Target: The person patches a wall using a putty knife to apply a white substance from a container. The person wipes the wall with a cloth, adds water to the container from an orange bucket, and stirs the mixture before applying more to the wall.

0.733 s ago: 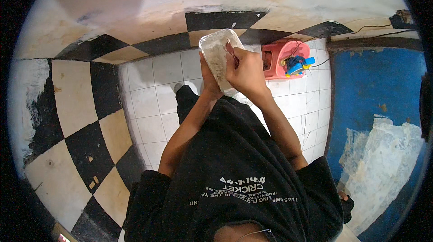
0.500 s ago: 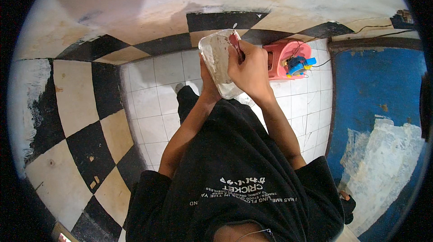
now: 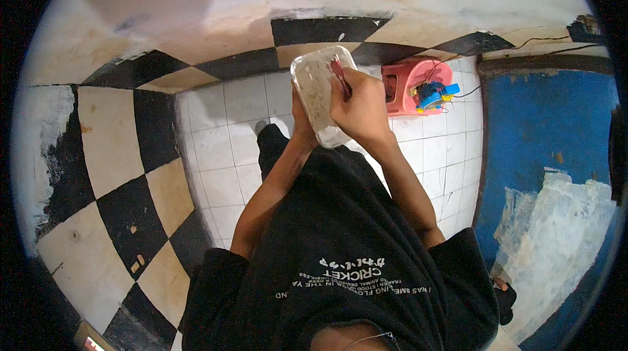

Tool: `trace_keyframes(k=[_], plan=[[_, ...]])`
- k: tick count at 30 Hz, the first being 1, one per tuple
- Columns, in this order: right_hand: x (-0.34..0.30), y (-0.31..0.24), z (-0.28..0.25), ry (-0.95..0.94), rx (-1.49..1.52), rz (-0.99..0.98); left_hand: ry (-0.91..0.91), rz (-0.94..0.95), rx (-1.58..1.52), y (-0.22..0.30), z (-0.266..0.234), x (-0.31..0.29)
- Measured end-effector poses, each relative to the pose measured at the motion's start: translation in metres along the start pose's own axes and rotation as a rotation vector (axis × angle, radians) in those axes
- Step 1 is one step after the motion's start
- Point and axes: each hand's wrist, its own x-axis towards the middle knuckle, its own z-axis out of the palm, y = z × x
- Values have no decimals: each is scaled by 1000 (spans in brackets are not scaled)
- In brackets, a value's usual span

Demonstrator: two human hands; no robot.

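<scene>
My left hand point(image 3: 300, 122) is wrapped around the near left side of a clear plastic tub point(image 3: 312, 92), most of its fingers hidden beneath. White paint coats the tub's inside in smears. In my right hand point(image 3: 363, 104) is a dark red paintbrush point(image 3: 338, 71), gripped by its handle. Its far end reaches into the tub near the far right corner; the bristles are hard to make out. The tub tilts, held in front of my black shirt above the tiled floor.
A pink plastic stool point(image 3: 407, 70) stands to the right, a blue and yellow device point(image 3: 437, 94) with a cord on it. Black and cream checked walls point(image 3: 131, 220) rise at the left and ahead. A blue panel point(image 3: 543, 122) with a white painted patch is at the right.
The tub and both hands have shifted slightly toward me. My right hand and the paintbrush have moved a little down and left.
</scene>
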Motion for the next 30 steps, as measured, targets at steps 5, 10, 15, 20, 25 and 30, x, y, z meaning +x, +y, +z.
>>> trace_keyframes(k=[5,10,15,20,25,30], plan=[[-1,13,-11,28,-77,-1,-269,-58,-429,-2,-19,4],[-9,12,9,18,-170,-93,80,-93,87,2,11,0],[-16,1,16,-54,-110,-95,-23,-55,100,3,-4,5],[-7,-4,-11,-2,93,-62,0,-67,-132,4,0,5],[-6,2,4,13,100,-133,-87,-32,-156,-4,-21,9],[3,6,-11,60,67,-9,-40,-22,-150,1,-4,5]])
